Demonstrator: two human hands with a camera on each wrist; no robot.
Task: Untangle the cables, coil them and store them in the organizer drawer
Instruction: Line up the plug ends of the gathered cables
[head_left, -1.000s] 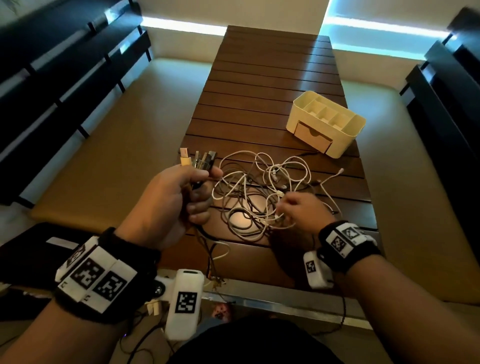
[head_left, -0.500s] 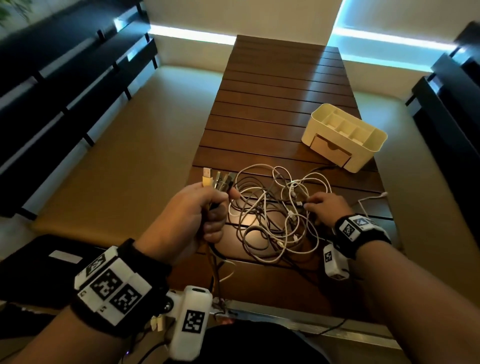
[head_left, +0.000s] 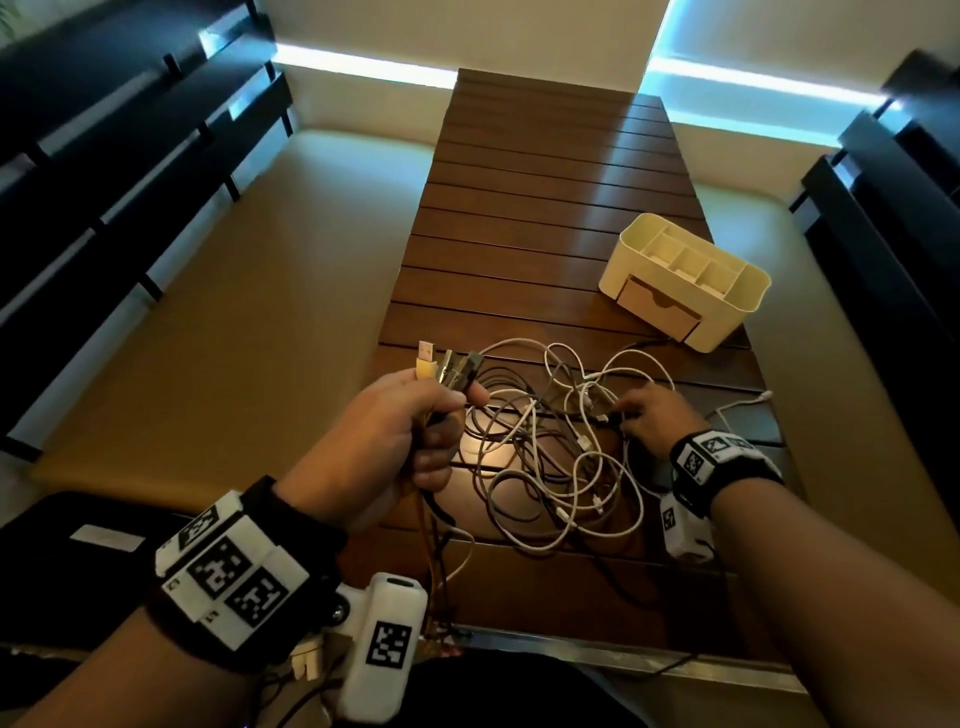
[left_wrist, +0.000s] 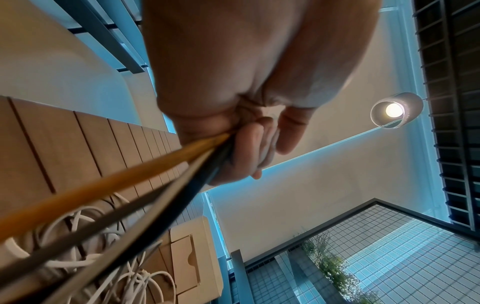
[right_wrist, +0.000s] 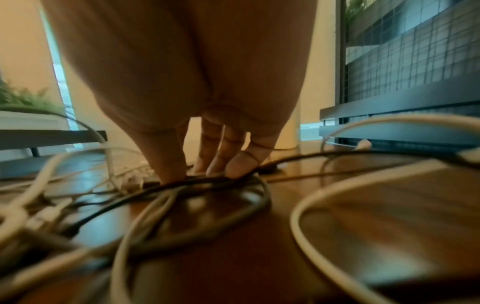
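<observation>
My left hand (head_left: 400, 431) is raised over the table's near left and grips a bundle of cable ends; their USB plugs (head_left: 447, 366) stick up out of the fist. Orange and dark cables (left_wrist: 145, 166) run taut from that fist (left_wrist: 233, 139) down to the tangle. The tangle of white, grey and dark cables (head_left: 545, 457) lies on the slatted wooden table (head_left: 545, 208). At the tangle's right side my right hand (head_left: 649, 415) pinches a dark cable (right_wrist: 207, 180) between thumb and fingertips. The cream organizer (head_left: 737, 291) stands at the far right, its drawer (head_left: 657, 306) closed.
Tan cushioned benches (head_left: 234, 312) flank the table on both sides, backed by dark railings (head_left: 104, 156). A loose white cable end (head_left: 748, 402) trails right of my right hand. A black flat object (head_left: 62, 551) lies at the near left. The table's metal near edge (head_left: 623, 652) runs below the cables.
My right hand has moved from the near middle of the tangle to its far right side. The left hand still holds the plugs up.
</observation>
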